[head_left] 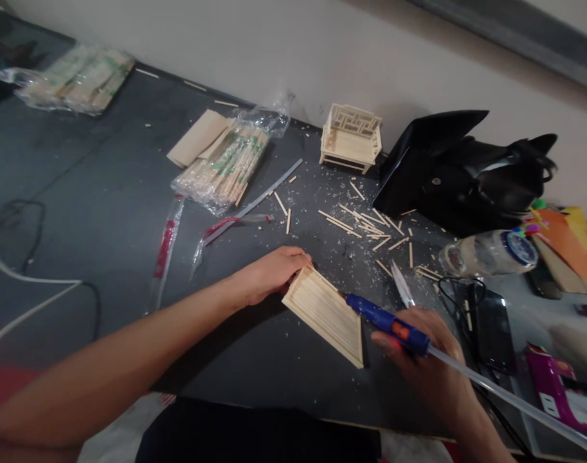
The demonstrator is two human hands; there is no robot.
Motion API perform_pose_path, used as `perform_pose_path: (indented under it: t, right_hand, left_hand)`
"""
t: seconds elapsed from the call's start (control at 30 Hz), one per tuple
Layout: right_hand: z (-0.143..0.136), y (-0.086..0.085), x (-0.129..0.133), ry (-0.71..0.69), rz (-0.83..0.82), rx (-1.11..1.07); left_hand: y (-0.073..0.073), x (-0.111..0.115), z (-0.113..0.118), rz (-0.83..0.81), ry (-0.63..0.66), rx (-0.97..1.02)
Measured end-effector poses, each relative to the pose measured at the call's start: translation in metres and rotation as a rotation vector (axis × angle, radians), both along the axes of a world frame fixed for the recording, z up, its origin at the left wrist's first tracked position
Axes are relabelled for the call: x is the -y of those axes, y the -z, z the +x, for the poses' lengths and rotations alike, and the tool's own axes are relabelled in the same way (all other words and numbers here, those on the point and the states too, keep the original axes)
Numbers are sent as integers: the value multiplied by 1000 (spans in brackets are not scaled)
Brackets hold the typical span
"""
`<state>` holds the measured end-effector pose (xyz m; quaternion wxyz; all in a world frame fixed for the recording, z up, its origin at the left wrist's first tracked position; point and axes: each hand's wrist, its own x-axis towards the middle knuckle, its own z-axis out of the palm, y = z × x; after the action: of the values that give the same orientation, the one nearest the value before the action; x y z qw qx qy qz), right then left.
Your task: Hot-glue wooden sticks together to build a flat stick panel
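My left hand (276, 273) is closed on the upper left corner of a flat panel (329, 315) made of thin wooden sticks with a raised edge strip. The panel is held tilted above the dark table. In my right hand (431, 347) is a blue hot glue gun (384, 318), a clear glue stick (510, 389) running out of its back end. The gun's nozzle is at the panel's upper right edge; whether it touches cannot be made out. Scissors (402, 283) lie just beyond my right hand, their handles hidden behind it.
Loose cut sticks (368, 222) and white crumbs lie scattered beyond the panel. A small stick-built bench (352, 138) stands by the wall, beside a black bag (447, 173). Bagged chopsticks (225, 161), a clear jar (486, 253) and a phone (490, 328) lie around.
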<state>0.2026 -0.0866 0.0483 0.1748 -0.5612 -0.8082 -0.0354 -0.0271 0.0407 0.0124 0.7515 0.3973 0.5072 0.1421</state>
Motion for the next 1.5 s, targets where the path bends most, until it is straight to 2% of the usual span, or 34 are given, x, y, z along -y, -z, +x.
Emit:
perform_pose_path:
  t: [0.4, 0.7, 0.97, 1.17, 1.3, 1.5]
  right_hand:
    - [-4, 4, -4, 22, -56, 20]
    - [5, 5, 5, 24, 13, 17]
    - [13, 2, 12, -19, 57, 35]
    - [20, 0, 16, -26, 97, 11]
    - [25, -1, 21, -21, 100, -6]
    - [14, -7, 15, -8, 119, -75]
  left_hand:
    - [-1, 0, 0, -1, -3, 16]
    - [4, 0, -1, 17, -5, 37]
    - [-2, -1, 1, -17, -10, -16]
    - [0, 0, 0, -15, -15, 31]
    - [0, -1, 0, -27, -15, -9]
    - [3, -1, -1, -9, -9, 60]
